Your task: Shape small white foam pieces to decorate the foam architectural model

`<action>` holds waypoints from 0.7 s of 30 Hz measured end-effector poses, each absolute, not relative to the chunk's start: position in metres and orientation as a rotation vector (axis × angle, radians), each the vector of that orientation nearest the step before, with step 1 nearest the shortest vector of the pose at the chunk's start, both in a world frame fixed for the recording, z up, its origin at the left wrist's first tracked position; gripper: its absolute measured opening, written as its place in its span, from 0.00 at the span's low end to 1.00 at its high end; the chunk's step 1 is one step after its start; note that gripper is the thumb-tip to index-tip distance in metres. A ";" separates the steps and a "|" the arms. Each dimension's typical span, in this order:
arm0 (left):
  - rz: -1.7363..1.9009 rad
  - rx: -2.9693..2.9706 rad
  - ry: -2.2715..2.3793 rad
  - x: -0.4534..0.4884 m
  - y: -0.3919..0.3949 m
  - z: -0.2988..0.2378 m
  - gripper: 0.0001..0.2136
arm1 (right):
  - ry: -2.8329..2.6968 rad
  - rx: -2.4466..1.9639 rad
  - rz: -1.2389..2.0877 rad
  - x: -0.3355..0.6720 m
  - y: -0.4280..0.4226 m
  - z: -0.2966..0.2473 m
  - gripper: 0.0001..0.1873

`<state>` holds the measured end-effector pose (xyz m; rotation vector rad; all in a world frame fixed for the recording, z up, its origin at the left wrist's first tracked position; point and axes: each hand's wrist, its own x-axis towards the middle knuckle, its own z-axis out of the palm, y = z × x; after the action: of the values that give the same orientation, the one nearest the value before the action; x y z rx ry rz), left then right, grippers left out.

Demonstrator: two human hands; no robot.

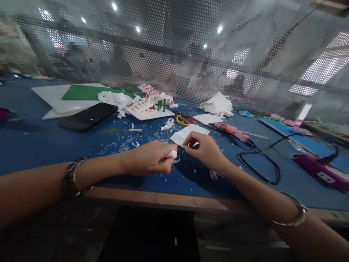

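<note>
My left hand [152, 158] is closed in a loose fist over the blue table mat [40, 145], pinching a small rolled white paper piece [172, 154] at its fingertips. Just to its right, my right hand [204, 149] is closed too, its thumb and fingers pinched near the same paper piece and over the near corner of a white paper sheet [182, 134]. Both forearms rest across the table's front edge. A bracelet sits on each wrist. White scraps lie scattered around both hands.
A black phone [87, 116] lies at the left. Behind it are white and green sheets [79, 92], and a white board with small paper flowers [149, 103]. Scissors [185, 119], a pink glue gun [231, 131] with a black cable [261, 160], tissue stack [216, 105]. A mesh screen stands behind.
</note>
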<state>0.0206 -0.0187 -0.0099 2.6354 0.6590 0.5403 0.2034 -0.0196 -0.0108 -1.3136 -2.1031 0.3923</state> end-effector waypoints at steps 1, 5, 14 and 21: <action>0.547 2.655 0.671 0.021 -0.018 -0.010 0.05 | -2.109 -1.308 0.407 0.203 -0.020 -0.012 0.02; 0.593 2.699 0.758 0.021 -0.014 -0.012 0.05 | -2.113 -1.275 0.396 0.203 -0.020 -0.012 0.07; 0.786 2.465 0.775 0.019 0.001 -0.014 0.11 | -2.166 -0.819 0.822 0.187 -0.002 0.006 0.13; 0.674 2.151 0.529 0.014 0.011 -0.022 0.14 | -2.071 -0.799 0.766 0.172 0.000 -0.001 0.10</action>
<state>0.0139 0.0112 -0.0219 2.1515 0.5291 0.6743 0.1723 0.0001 -0.0011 -0.7985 -2.0710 0.7656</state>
